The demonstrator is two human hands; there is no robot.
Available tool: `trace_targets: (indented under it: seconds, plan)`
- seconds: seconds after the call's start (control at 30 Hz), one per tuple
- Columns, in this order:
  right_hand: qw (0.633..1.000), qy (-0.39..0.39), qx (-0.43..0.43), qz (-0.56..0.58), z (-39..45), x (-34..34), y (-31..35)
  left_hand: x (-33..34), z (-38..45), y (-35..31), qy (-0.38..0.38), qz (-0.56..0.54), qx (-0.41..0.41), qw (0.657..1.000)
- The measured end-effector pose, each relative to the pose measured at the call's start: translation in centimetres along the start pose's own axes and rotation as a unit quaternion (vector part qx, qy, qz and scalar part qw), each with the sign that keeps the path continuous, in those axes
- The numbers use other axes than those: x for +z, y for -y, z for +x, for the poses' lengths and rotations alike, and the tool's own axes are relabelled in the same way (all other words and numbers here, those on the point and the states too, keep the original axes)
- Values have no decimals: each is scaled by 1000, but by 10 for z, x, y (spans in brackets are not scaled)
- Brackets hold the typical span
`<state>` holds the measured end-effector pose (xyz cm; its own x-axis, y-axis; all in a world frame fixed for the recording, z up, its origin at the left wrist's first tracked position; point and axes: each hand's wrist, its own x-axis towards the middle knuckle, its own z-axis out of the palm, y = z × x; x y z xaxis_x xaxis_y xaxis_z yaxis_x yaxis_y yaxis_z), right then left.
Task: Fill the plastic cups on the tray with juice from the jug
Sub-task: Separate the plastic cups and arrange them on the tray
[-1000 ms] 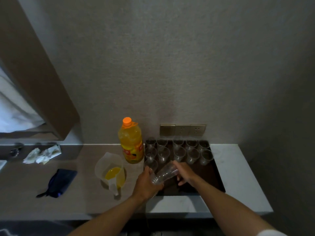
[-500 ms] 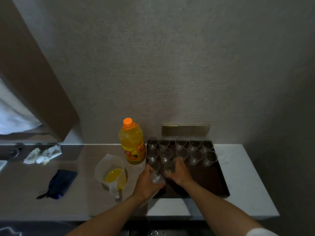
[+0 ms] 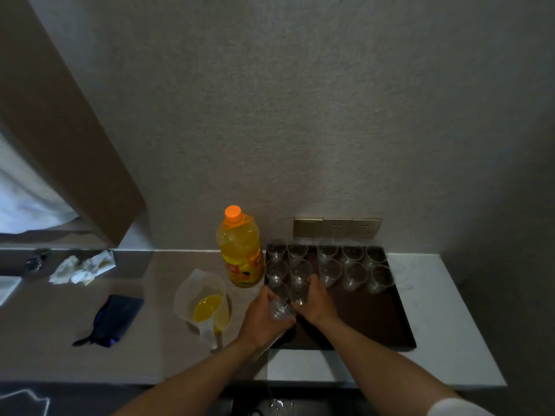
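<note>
Plastic cups (image 3: 330, 267): empty, ranked on tray (image 3: 375, 319), right of jug (image 3: 207, 298).
Right hand (image 3: 313, 298): gripped one cup, setting it upright.
Left hand (image 3: 265, 318): clasped nested stack (image 3: 280, 309).
Risk: light cups likely toppled if nudged.

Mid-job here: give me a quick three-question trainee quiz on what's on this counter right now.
1. True or false: the clear plastic jug with orange juice in its bottom stands inside the dark brown rectangular tray.
2. Which hand holds the stack of clear plastic cups? A) left hand B) right hand
3. Fill in: the tall orange juice bottle with the orange cap stands just ____ of the tray, by the person's own sides.

Key: 1 false, it stands on the counter left of the tray; 2 A; 3 left.
</note>
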<state>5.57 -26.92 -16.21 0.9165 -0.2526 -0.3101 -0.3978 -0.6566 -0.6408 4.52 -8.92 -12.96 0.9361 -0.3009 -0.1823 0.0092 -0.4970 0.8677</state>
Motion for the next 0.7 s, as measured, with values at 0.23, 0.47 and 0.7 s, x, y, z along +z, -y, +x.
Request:
trace_targets:
  seconds: [0.23, 0.47, 0.7]
  plan:
    - [999, 5, 6, -46, -2, -5, -2, -1, 2, 2, -6, 5, 4, 1000]
    - [998, -11, 6, -54, -9, -13, -2, 1, -4, -5, -5, -4, 15, 1000]
    - [997, -34, -62, 21, -13, -31, -2, 7, -4, -7, -18, 15, 33, 999]
